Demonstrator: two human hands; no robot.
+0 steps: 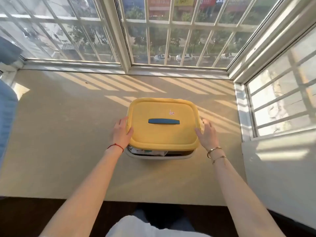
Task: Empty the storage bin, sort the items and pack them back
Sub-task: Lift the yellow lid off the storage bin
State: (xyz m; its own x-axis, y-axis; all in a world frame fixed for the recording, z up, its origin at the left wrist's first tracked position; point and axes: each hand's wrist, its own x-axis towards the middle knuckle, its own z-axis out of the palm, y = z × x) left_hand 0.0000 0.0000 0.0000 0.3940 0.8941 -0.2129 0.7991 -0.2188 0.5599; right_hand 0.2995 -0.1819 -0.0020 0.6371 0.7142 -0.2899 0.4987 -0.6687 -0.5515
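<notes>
a person's two bare arms reach over a sunlit beige counter set in a window bay, toward a white storage bin capped by a yellow lid with a dark blue handle. the lid sits raised and shifted toward the window, leaving a gap at the near edge where crumpled items show inside the bin. the left hand grips the lid's left edge, thumb on top. the right hand is at the lid's right edge with fingers fairly straight and spread; whether it touches the lid cannot be told. a red string circles the left wrist, thin bracelets the right. beyond the barred windows, parked cars line a street below.
</notes>
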